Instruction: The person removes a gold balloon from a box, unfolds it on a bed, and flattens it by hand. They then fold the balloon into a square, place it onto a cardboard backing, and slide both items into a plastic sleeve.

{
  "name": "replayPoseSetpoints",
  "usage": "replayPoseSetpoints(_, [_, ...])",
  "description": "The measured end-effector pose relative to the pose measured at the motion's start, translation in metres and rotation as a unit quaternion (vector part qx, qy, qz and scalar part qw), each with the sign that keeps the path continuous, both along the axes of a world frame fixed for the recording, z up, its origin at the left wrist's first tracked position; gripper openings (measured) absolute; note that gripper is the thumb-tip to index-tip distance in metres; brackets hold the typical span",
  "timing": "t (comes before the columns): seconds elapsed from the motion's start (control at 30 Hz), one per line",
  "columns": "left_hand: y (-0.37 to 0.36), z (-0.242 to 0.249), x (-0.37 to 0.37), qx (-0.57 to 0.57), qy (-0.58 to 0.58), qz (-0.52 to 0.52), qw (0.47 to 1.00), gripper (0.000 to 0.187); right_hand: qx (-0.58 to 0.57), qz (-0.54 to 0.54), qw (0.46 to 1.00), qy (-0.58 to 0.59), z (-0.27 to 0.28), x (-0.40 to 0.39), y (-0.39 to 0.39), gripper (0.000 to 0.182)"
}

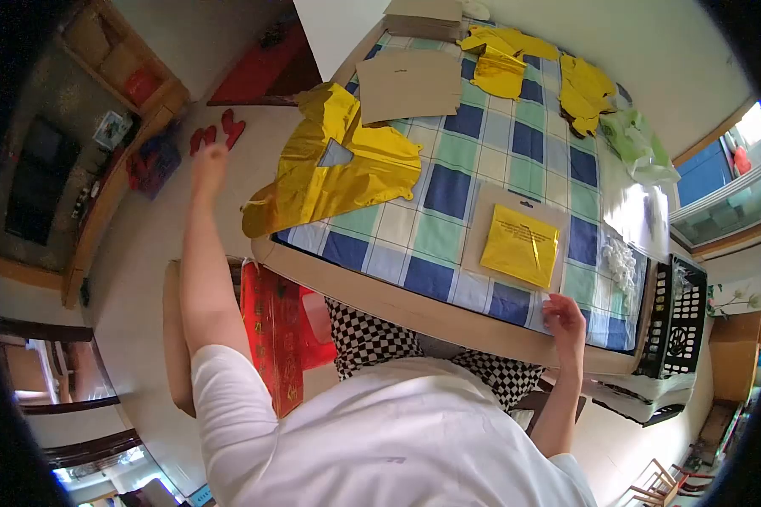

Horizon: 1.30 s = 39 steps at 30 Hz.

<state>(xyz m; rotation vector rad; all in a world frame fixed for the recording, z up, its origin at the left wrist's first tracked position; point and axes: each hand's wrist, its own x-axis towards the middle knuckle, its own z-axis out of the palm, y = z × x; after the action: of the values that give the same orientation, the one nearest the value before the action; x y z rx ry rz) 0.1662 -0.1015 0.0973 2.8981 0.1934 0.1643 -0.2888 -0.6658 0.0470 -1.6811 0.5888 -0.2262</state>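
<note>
My left hand (pixel 211 167) is stretched out over the floor at the left, away from the bed; its fingers are blurred and foreshortened. My right hand (pixel 564 314) is at the bed's near edge with loosely curled fingers, holding nothing visible. Just above it on the checked bed cover (pixel 452 188) lies a folded yellow foil packet (pixel 520 245) on a clear sleeve or card with a hanging slot. A large unfolded gold foil sheet (pixel 347 165) covers the bed's left corner. Beyond it is a beige cardboard sheet (pixel 410 87).
More gold foil pieces (pixel 583 91) lie along the bed's far side, beside a green-white plastic bag (pixel 637 148). Clear plastic (pixel 621 262) is at the right, near a black basket (pixel 678 325). Checkered cushions (pixel 368 338) and a red box (pixel 275 338) are below the near edge.
</note>
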Motion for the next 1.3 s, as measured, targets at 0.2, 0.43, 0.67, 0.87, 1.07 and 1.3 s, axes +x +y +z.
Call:
replayPoseSetpoints(0.2, [-0.127, 0.024, -0.080, -0.092, -0.296, -0.198, 0.930, 0.014, -0.366, -0.038, 0.929, 0.027, 0.004, 0.002, 0.006, 0.024])
replayPoseSetpoints(0.43, [-0.313, -0.030, -0.253, -0.208, -0.048, -0.631, 0.746, 0.050, -0.429, 0.066, 0.897, -0.082, 0.009, 0.016, -0.003, 0.013])
replayPoseSetpoints(0.67, [-0.336, -0.069, -0.259, -0.326, -0.027, -0.541, 0.775, 0.018, -0.309, -0.055, 0.949, -0.044, 0.008, 0.026, 0.000, 0.008])
replayPoseSetpoints(0.87, [-0.352, -0.064, -0.266, -0.329, -0.059, -0.499, 0.799, 0.016, -0.340, -0.075, 0.936, -0.046, 0.000, 0.036, -0.001, 0.010])
replayPoseSetpoints(1.07, [-0.355, -0.063, -0.267, -0.291, -0.055, -0.494, 0.818, 0.024, -0.406, -0.053, 0.912, -0.030, -0.009, 0.037, -0.003, 0.017])
replayPoseSetpoints(1.3, [-0.355, -0.064, -0.265, -0.261, -0.101, -0.480, 0.831, 0.034, -0.435, -0.102, 0.894, -0.026, -0.010, 0.044, -0.003, 0.023])
